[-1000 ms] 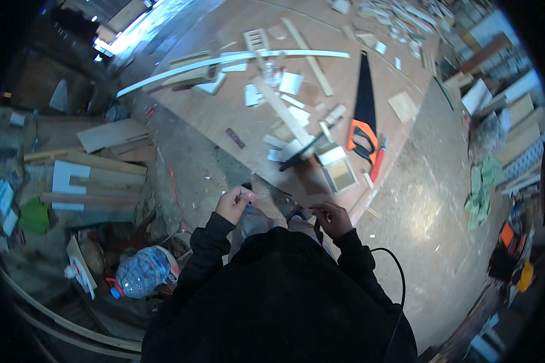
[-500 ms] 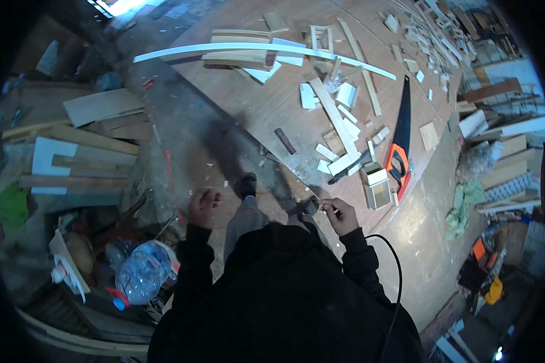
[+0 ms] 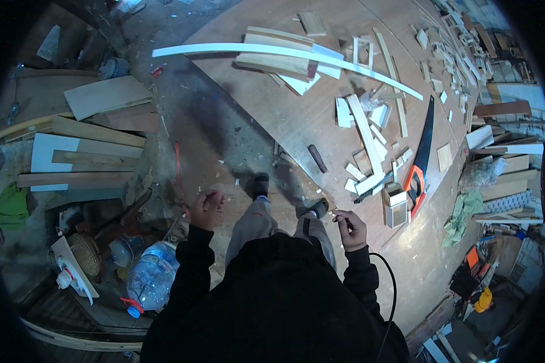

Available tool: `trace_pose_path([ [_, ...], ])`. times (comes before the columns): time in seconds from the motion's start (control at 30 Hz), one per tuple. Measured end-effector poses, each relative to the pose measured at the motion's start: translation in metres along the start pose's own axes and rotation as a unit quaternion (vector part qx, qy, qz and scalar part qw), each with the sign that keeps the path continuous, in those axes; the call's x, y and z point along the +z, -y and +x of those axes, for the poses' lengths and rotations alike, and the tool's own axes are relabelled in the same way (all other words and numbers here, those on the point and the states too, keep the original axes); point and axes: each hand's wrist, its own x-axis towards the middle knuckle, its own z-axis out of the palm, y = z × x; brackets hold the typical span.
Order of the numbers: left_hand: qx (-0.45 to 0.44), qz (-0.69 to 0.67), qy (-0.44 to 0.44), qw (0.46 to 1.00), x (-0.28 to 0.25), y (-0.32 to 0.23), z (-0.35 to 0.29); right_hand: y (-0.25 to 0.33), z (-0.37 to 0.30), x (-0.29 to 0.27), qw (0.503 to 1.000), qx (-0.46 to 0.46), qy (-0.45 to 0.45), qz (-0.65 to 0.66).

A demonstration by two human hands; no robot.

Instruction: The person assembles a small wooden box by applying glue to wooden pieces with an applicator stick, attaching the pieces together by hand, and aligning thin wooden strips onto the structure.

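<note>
My left hand (image 3: 207,210) hovers over the floor left of my legs, its fingers curled in. Whatever it may hold is too small to make out. On the other side, my right hand (image 3: 351,230) is raised near the table's corner, thumb and forefinger pinched together. A tiny pale bit shows at those fingertips, but its kind is unclear. Closest to that hand on the table are a small box (image 3: 396,207) with pale sides and a handsaw (image 3: 419,172) with an orange and black handle. A dark brown stick (image 3: 317,158) lies near the table edge.
The wooden table (image 3: 284,124) carries a long white strip (image 3: 224,48) that overhangs its left edge, stacked boards (image 3: 275,55) and several offcuts. At left are leaning boards (image 3: 97,145) and a large clear bottle (image 3: 152,275). A black cable (image 3: 395,284) runs beside my right arm.
The view has shifted, so the table and its things sit farther right and lower. My right hand has come slightly right and down, still pinched. My left hand stays about where it was.
</note>
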Motion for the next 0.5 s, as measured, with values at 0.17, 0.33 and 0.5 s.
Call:
trace_pose_path([
  [0.17,0.040,0.001,0.102,0.994,0.013,-0.021,0.004,0.036,0.019,0.026,0.995,0.039,0.023,0.093],
  [0.33,0.076,-0.014,0.226,0.971,0.056,-0.081,-0.013,0.082,0.029,0.040,0.990,0.027,0.065,0.119],
  [0.5,0.074,0.009,0.279,0.957,0.088,-0.091,-0.003,0.080,0.044,0.029,0.992,-0.018,0.099,0.081],
])
